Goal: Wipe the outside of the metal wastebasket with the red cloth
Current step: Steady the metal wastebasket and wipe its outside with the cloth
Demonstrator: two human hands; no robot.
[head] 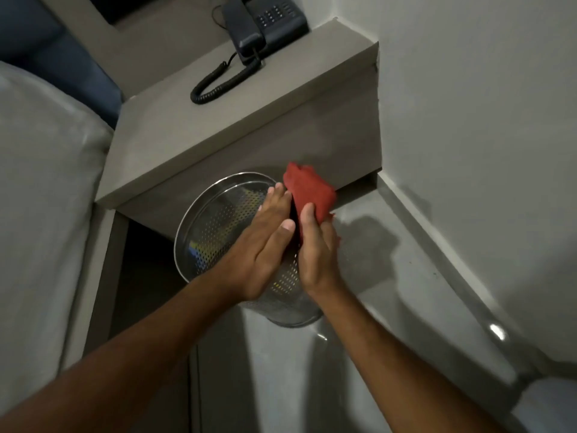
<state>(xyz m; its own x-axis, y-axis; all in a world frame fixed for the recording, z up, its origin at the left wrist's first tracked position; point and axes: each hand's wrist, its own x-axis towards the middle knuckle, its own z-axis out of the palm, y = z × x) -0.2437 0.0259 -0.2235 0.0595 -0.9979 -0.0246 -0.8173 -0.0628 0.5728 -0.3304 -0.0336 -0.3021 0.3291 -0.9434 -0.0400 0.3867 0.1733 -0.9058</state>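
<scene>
The perforated metal wastebasket (212,232) stands on the floor, tilted, its round rim partly under the grey shelf. My left hand (265,242) lies flat across its upper rim with fingers stretched out, steadying it. My right hand (315,248) grips the folded red cloth (309,189) and presses it against the basket's outer wall on the right side, near the rim. The wall beneath both hands is hidden.
A grey nightstand shelf (218,135) overhangs the basket and carries a dark corded telephone (265,23). A bed with a pale cover (40,182) is on the left. A white wall (468,120) runs along the right, above a glossy grey floor (390,307).
</scene>
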